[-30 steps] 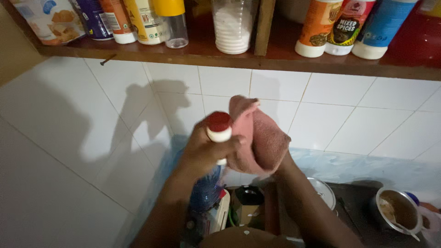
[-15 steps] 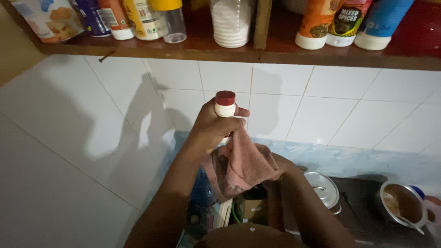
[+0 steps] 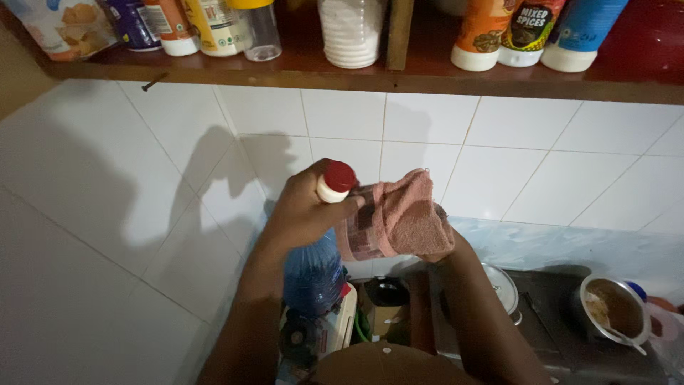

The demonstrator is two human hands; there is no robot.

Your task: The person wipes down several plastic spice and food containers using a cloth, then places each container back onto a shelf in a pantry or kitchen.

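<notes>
My left hand [image 3: 303, 210] grips the neck of a blue plastic bottle [image 3: 313, 274] with a red cap [image 3: 338, 178], held upright in front of the white tiled wall. My right hand [image 3: 436, 239] is wrapped in a pink cloth [image 3: 395, 217] and presses it against the bottle's upper side, just right of the cap. The cloth hides most of that hand's fingers.
A wooden shelf [image 3: 356, 75] overhead carries several jars and spice containers. Below, a dark counter holds a metal pot lid [image 3: 502, 289], a small metal pot with brown contents [image 3: 616, 310], and a box and clutter [image 3: 335, 324] under the bottle.
The cloth dropped below the cap half a second ago and is now back up beside the bottle's neck. The bottle stayed in my left hand and sits slightly lower in view.
</notes>
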